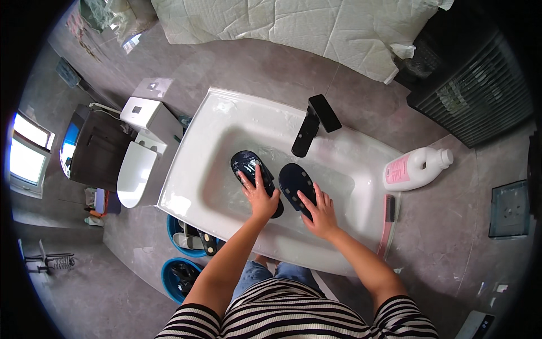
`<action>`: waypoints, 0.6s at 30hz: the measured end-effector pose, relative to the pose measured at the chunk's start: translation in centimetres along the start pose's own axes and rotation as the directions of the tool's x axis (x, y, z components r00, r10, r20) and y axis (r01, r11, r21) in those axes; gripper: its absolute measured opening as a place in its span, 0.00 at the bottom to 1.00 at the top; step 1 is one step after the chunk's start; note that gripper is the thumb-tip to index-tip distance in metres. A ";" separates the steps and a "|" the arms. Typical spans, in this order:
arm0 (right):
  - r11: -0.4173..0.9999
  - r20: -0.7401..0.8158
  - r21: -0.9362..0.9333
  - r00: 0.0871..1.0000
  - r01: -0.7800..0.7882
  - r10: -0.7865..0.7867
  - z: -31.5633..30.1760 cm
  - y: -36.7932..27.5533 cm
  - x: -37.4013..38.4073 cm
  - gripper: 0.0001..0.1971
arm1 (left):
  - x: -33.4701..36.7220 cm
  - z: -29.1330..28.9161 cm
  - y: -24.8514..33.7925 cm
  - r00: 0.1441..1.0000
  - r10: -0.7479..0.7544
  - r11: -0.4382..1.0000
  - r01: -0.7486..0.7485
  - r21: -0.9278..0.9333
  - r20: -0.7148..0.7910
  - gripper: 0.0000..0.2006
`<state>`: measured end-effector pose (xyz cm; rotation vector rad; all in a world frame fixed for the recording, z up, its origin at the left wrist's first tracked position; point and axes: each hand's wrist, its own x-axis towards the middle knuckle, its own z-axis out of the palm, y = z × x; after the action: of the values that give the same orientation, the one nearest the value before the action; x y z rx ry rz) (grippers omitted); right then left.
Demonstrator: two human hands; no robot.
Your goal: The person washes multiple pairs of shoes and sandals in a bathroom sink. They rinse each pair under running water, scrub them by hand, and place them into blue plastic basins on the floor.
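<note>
Had left hand on left dark slipper, right hand on near end of right dark slipper, in white tub. Saw black faucet far side, white jug and pink brush right.

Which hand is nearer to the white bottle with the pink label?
Right. The right hand, on one dark slipper, is to the left of the white bottle; the left hand, on the other slipper, is farther left.

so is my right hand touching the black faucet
Apart: the head view shows a plain gap between the right hand and the black faucet, with the white tub visible in it.
</note>
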<state>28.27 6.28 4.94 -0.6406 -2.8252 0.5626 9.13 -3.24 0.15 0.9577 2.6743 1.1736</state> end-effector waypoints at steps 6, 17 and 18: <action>0.985 0.107 -0.147 0.988 -0.091 0.107 2.8 1.1 0.7 0.48 | 0.1 1.5 1.1 0.934 -0.182 0.955 0.094 0.281 0.308 0.54; 0.933 0.379 -0.243 0.859 -0.266 0.344 4.6 1.7 3.4 0.49 | 2.0 2.2 2.7 0.828 -0.316 0.898 0.103 0.429 0.463 0.56; 0.935 0.390 -0.225 0.854 -0.274 0.344 3.3 1.4 3.5 0.49 | 1.7 2.3 2.7 0.823 -0.310 0.915 0.123 0.383 0.475 0.56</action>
<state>24.80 8.00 1.68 -1.1512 -3.2203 0.5888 9.85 0.66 0.70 0.8191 2.4598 0.3282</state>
